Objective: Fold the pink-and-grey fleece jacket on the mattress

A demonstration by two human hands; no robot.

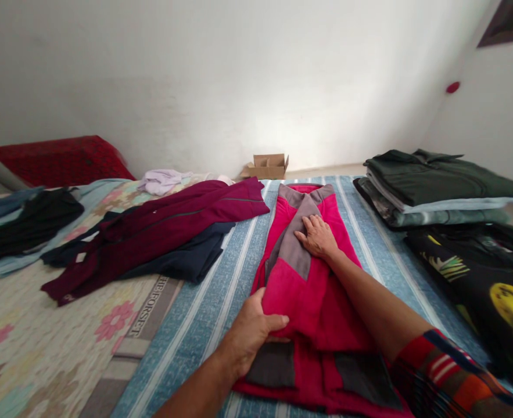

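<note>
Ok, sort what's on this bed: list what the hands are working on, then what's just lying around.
In hand:
- red and grey garment
- left hand gripping its folded edge
- right hand pressing it flat

Lying about:
- maroon jacket
- folded stack
- cardboard box
- red pillow

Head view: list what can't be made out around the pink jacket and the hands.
- Pink jacket: near hem cut off by the bottom edge; part hidden under the right forearm.
- Left hand: fingers tucked under a fold, so the grip is hidden.
- Right hand: lies flat, palm unseen.
- Folded stack: how many garments, unclear.
- Cardboard box: contents too small to tell.
- Wall picture: cut off by the top right corner.
</note>
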